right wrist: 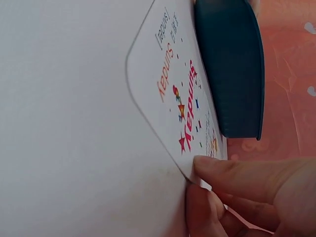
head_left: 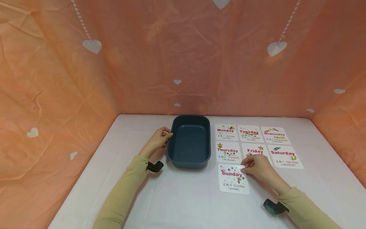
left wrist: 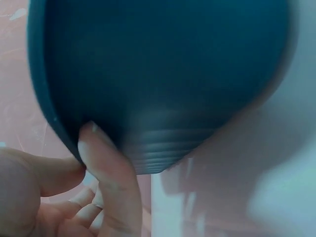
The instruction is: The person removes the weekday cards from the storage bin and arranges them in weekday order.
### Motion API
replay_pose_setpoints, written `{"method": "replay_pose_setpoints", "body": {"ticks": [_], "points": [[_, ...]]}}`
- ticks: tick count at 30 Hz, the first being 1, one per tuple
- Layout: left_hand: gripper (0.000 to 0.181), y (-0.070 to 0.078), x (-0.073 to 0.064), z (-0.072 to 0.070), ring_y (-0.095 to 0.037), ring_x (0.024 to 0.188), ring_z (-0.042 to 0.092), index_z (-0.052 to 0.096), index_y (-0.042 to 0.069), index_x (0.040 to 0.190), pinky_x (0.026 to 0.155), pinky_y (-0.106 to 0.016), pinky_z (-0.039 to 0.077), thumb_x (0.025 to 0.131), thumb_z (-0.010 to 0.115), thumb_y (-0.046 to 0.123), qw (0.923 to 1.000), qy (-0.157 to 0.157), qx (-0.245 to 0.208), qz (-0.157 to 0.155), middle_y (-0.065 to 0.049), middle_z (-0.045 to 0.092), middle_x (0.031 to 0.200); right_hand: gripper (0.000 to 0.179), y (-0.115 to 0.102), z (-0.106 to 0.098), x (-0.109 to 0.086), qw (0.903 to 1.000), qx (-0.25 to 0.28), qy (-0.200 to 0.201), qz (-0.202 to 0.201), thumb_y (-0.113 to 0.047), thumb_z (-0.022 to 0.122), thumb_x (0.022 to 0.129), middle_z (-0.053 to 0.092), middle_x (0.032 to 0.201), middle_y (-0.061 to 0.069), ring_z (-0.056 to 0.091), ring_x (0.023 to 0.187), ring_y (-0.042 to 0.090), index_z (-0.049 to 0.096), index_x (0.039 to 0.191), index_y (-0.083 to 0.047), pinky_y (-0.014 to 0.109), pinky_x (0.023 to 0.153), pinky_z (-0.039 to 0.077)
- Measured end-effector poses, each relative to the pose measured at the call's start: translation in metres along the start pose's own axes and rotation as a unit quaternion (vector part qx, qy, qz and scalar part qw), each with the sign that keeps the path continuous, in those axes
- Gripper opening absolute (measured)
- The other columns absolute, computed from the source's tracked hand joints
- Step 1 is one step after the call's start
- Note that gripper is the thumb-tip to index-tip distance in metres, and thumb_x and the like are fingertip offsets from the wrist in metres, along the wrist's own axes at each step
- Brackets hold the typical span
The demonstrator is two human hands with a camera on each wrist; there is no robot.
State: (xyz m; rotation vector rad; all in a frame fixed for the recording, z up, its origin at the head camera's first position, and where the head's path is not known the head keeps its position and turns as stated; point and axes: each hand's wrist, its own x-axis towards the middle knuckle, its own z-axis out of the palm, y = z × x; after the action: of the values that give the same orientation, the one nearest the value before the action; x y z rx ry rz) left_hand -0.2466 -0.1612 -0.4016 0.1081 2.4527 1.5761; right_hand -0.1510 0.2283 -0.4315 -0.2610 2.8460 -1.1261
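Note:
A dark blue rectangular bin (head_left: 188, 143) with rounded corners stands left of several white weekday cards. My left hand (head_left: 157, 139) pinches the left rim of the bin, and the left wrist view shows the thumb and a finger (left wrist: 111, 168) on either side of its wall. The Sunday card (head_left: 233, 186) is lowest in the group. My right hand (head_left: 259, 168) pinches that card's right edge between thumb and finger, as the right wrist view also shows. Behind this hand the Friday card (head_left: 254, 150) is partly covered.
The Monday card (head_left: 226, 136), Tuesday card (head_left: 250, 136) and Wednesday card (head_left: 275, 139) form the far row. Thursday card (head_left: 227, 156) and Saturday card (head_left: 286, 161) flank Friday. An orange cloth (head_left: 200, 63) with white hearts walls the white table (head_left: 177, 197).

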Motion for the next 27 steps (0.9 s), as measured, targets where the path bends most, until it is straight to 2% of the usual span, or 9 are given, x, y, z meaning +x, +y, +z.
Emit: {"method": "replay_pose_setpoints", "body": {"ticks": [8,14,18,23,27], "points": [[0.018,-0.003,0.000,0.000,-0.016,0.056,0.048,0.049,0.000,0.110,0.048,-0.028,0.044,0.100,0.052,0.014,0.9998,0.013,-0.004,0.011,-0.006,0.049,0.071,0.014,0.002,0.002,0.001,0.9999,0.000,0.006,-0.008,-0.002,0.080,0.071,0.059,0.070,-0.001,0.052,0.066,0.015,0.070,0.080,-0.003,0.025,0.059,0.043],[0.018,-0.003,0.001,0.001,-0.017,0.054,0.048,0.049,0.000,0.109,0.046,-0.028,0.044,0.100,0.052,0.015,0.9997,0.018,0.000,0.015,-0.006,0.047,0.069,0.017,0.005,-0.001,0.004,0.9998,0.017,-0.004,-0.009,-0.003,0.080,0.072,0.058,0.072,-0.001,0.052,0.066,0.015,0.070,0.085,-0.003,0.024,0.061,0.044],[0.018,-0.003,0.001,0.001,-0.017,0.054,0.049,0.050,0.000,0.110,0.046,-0.029,0.044,0.100,0.052,0.015,0.9996,0.022,0.000,0.020,-0.007,0.049,0.070,0.018,0.009,-0.007,0.006,0.9988,0.043,-0.021,0.007,-0.005,0.079,0.075,0.060,0.075,0.001,0.054,0.069,0.015,0.070,0.090,-0.003,0.024,0.062,0.046],[0.025,-0.006,0.000,-0.001,-0.016,0.054,0.049,0.052,-0.003,0.114,0.047,-0.028,0.045,0.101,0.049,0.018,0.9994,0.030,0.001,0.016,-0.007,0.051,0.072,0.019,0.011,-0.020,0.008,0.9940,0.100,-0.040,0.017,-0.006,0.070,0.085,0.064,0.081,0.007,0.061,0.070,0.020,0.068,0.102,0.002,0.028,0.061,0.051],[0.030,-0.007,-0.002,-0.006,-0.017,0.053,0.054,0.052,-0.004,0.116,0.048,-0.029,0.046,0.103,0.046,0.022,0.9993,0.034,0.004,0.018,-0.010,0.055,0.075,0.027,0.012,-0.038,0.009,0.9905,0.135,-0.026,0.014,-0.014,0.065,0.092,0.067,0.091,0.014,0.065,0.076,0.022,0.064,0.110,0.005,0.030,0.065,0.054]]}}
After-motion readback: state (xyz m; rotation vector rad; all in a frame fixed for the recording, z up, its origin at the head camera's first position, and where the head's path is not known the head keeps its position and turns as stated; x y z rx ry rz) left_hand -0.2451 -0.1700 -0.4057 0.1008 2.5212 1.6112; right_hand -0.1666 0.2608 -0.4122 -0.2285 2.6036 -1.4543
